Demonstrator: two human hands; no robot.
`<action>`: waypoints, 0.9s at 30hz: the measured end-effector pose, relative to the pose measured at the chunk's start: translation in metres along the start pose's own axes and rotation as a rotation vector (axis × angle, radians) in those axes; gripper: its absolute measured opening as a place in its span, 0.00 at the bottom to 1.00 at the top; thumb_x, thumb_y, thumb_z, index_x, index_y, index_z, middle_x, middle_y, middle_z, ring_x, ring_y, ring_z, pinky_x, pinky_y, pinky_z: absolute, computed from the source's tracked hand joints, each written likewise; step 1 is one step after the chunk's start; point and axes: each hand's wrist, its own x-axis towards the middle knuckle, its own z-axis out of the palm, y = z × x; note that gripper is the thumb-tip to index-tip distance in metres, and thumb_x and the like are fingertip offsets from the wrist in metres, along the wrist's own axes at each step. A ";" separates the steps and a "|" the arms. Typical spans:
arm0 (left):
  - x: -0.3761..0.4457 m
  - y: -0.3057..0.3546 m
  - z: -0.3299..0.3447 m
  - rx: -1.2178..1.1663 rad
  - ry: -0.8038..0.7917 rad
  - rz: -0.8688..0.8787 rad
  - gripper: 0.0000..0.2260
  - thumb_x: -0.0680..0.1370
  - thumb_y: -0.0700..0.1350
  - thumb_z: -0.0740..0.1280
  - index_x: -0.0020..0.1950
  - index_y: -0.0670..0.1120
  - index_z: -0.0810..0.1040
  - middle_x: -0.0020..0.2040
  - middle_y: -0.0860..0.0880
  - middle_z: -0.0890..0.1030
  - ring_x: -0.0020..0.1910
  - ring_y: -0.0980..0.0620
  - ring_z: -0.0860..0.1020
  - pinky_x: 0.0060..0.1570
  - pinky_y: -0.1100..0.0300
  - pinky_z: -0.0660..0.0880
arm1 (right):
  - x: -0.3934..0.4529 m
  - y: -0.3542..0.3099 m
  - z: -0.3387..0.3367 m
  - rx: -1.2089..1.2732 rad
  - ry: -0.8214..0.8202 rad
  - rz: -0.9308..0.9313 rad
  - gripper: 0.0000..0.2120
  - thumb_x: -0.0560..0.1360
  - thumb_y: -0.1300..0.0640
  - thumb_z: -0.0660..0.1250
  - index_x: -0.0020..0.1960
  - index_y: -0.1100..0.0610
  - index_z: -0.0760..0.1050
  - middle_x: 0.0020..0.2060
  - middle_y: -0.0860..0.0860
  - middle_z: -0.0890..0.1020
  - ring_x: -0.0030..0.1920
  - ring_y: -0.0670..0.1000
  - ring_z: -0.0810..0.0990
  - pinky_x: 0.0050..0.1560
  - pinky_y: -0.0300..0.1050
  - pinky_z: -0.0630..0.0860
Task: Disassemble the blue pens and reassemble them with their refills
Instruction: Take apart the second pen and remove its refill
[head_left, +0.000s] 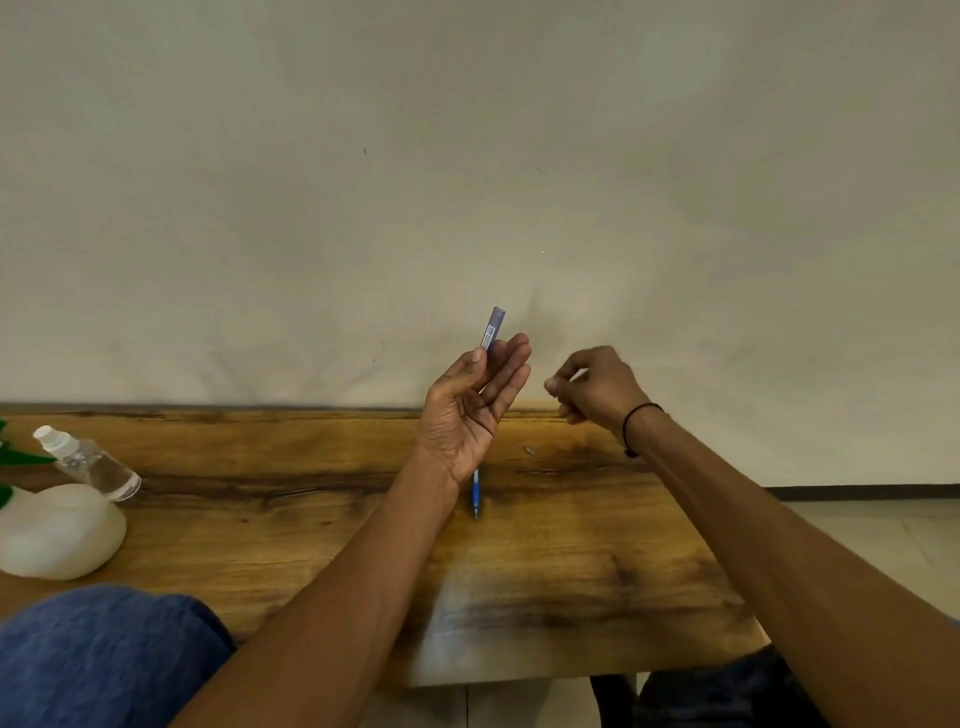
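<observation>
Left hand: I am holding my left hand (470, 410) up above the far edge of the table (571, 571), palm turned toward me, pinching a blue pen barrel (493, 328) between thumb and fingers while the other fingers are stretching out almost straight.
Barrel: it is standing nearly upright, its top end poking above my fingertips, a white label showing on its side; I am judging that it is an empty shell with no refill, though its lower part is hiding behind my fingers.
Right hand: I am keeping my right hand (592, 392) just beside the left, apart from it, fingers curling in with thumb and forefinger closing together; whether they are nipping some small part I cannot tell, it is too small to see.
Second pen: another blue pen (475, 493) is lying on the table under my left wrist, tip pointing toward me, looking whole.
Small piece: a tiny grey piece (529, 450) is lying on the wood near my right wrist, perhaps a pen part.
Progress: I am reckoning one pen is coming apart and nothing is going back together yet.
Remaining: refitting this pen with its refill and working through the pen on the table is still waiting.
</observation>
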 end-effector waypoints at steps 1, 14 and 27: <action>0.000 0.000 0.000 0.004 0.001 0.000 0.09 0.79 0.38 0.69 0.55 0.35 0.84 0.63 0.33 0.83 0.65 0.38 0.83 0.66 0.48 0.80 | 0.000 -0.006 -0.003 0.040 0.022 -0.045 0.08 0.78 0.59 0.75 0.49 0.65 0.81 0.34 0.59 0.85 0.30 0.51 0.84 0.34 0.43 0.82; -0.006 -0.007 0.005 0.000 0.052 -0.012 0.09 0.78 0.37 0.68 0.54 0.34 0.84 0.58 0.32 0.85 0.60 0.37 0.85 0.61 0.46 0.83 | -0.013 -0.074 -0.019 0.271 -0.002 -0.420 0.02 0.76 0.67 0.73 0.47 0.66 0.83 0.41 0.59 0.85 0.39 0.57 0.88 0.41 0.54 0.87; -0.006 -0.009 0.003 0.011 0.056 -0.016 0.10 0.79 0.38 0.68 0.57 0.34 0.82 0.60 0.32 0.84 0.61 0.37 0.85 0.61 0.47 0.83 | -0.015 -0.076 -0.021 0.174 -0.036 -0.543 0.04 0.77 0.67 0.73 0.51 0.65 0.85 0.40 0.61 0.87 0.39 0.63 0.86 0.47 0.62 0.86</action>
